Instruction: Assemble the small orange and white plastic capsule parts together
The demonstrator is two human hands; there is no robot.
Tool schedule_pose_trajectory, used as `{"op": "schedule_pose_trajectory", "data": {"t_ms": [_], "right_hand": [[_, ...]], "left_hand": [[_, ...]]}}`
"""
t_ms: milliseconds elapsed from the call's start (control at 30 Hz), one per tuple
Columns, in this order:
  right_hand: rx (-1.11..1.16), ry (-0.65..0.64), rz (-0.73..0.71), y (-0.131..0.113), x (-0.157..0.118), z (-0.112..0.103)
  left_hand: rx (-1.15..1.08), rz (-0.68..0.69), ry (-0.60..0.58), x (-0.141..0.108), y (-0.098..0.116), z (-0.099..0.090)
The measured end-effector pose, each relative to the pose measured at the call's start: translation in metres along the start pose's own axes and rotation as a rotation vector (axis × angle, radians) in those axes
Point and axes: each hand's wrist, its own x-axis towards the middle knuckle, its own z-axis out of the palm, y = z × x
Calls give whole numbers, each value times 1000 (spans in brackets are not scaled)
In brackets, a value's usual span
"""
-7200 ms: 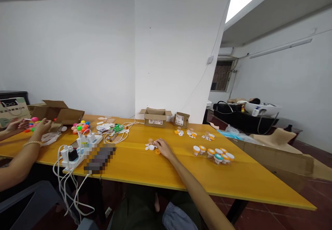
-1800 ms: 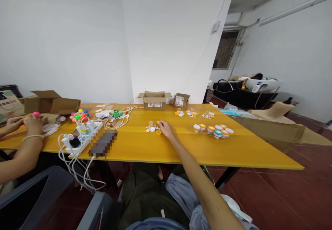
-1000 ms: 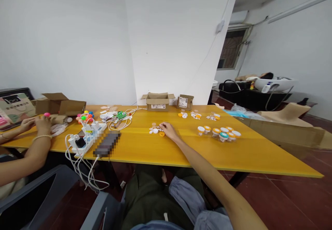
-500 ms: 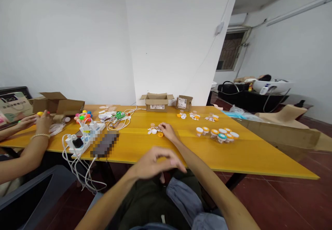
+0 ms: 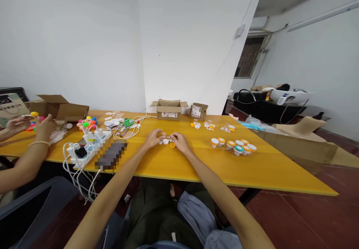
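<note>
My left hand (image 5: 153,139) rests over the tabletop, its thumb and fingers curved and apart at the side of a small clear cup (image 5: 164,134). I cannot tell whether the fingertips touch that cup. Across from it, my right hand (image 5: 180,143) has its fingertips pinched together; whatever is between them is too small to make out. Below and between the hands lie a white disc (image 5: 166,141), an orange ring-shaped lid (image 5: 172,145) and several small white plastic pieces (image 5: 160,142), partly hidden by the fingers.
Several lidded clear jars (image 5: 238,150) stand to the right. Small piles of parts (image 5: 209,126) lie farther back, before two cardboard boxes (image 5: 168,111). Leftward are a power strip (image 5: 92,148) with cables, a pixelated dark object (image 5: 111,155), colourful balls (image 5: 87,123) and another person's hands (image 5: 45,127).
My left hand has moved forward from near the table's front edge to the loose parts. My right hand stays beside them. The other person's hands have shifted slightly.
</note>
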Motion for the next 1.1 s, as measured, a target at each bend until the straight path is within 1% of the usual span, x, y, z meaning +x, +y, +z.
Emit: {"op": "schedule_pose_trajectory", "data": {"t_ms": [133, 200, 300, 400, 633, 733, 867, 967, 1100], "right_hand": [[-34, 1, -41, -1, -1, -1], [-44, 4, -69, 0, -2, 0], [-53, 5, -109, 2, -2, 1], [-59, 6, -137, 3, -2, 2], [-104, 17, -134, 5, -5, 0], [-145, 8, -114, 8, -6, -2], [-169, 0, -99, 10, -7, -3], [-176, 3, -98, 8, -8, -4], [-191, 13, -115, 4, -9, -6]], "left_hand": [[-133, -15, -47, 5, -10, 12], [-194, -26, -43, 6, -14, 16], [-303, -38, 3, 6, -19, 17], [-407, -46, 73, 4, -20, 15], [-557, -64, 228, 7, -23, 12], [-528, -61, 280, 8, -27, 12], [-369, -30, 281, 6, -30, 11], [-244, 23, 321, 5, -28, 11], [-152, 65, 324, 4, -26, 11]]}}
